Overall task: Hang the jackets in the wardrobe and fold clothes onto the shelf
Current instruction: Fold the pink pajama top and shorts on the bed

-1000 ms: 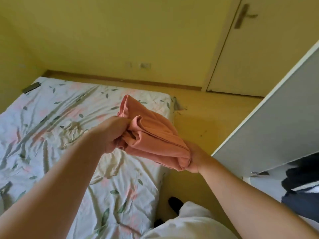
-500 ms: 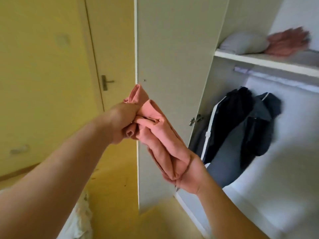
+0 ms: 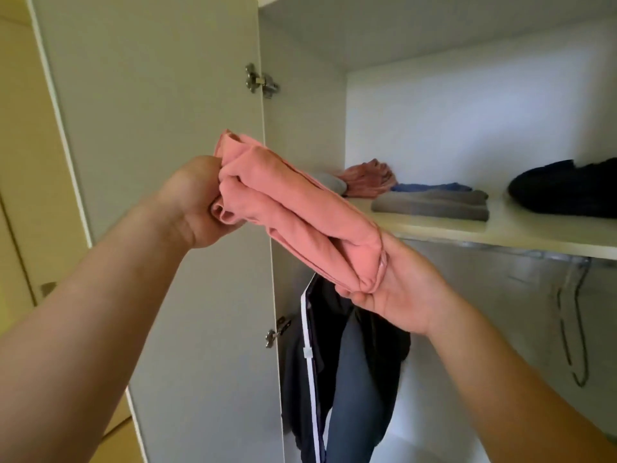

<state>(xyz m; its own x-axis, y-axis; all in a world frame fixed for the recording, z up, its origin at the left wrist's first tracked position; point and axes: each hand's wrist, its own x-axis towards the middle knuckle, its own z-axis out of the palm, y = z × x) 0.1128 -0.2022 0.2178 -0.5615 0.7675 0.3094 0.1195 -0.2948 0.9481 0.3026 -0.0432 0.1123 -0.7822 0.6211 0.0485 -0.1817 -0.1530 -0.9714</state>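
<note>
A folded pink garment (image 3: 293,212) is held between both hands in front of the open wardrobe. My left hand (image 3: 197,202) grips its upper left end, fingers curled into the cloth. My right hand (image 3: 394,289) holds the lower right end from below, palm up, fingers wrapped under the fold. The bundle hangs just in front of the left end of the white shelf (image 3: 500,233). Below the shelf, dark jackets (image 3: 337,362) hang on the rail, one with a white stripe.
On the shelf lie a grey folded item (image 3: 430,203), a blue one (image 3: 430,187), a crumpled pink piece (image 3: 367,178) and a black pile (image 3: 564,190). The wardrobe door (image 3: 150,128) stands open at left. An empty wire hanger (image 3: 571,329) hangs at right.
The view swung from the bed to the wardrobe and came close to the shelf. Both hands kept their hold and raised the pink garment to shelf height.
</note>
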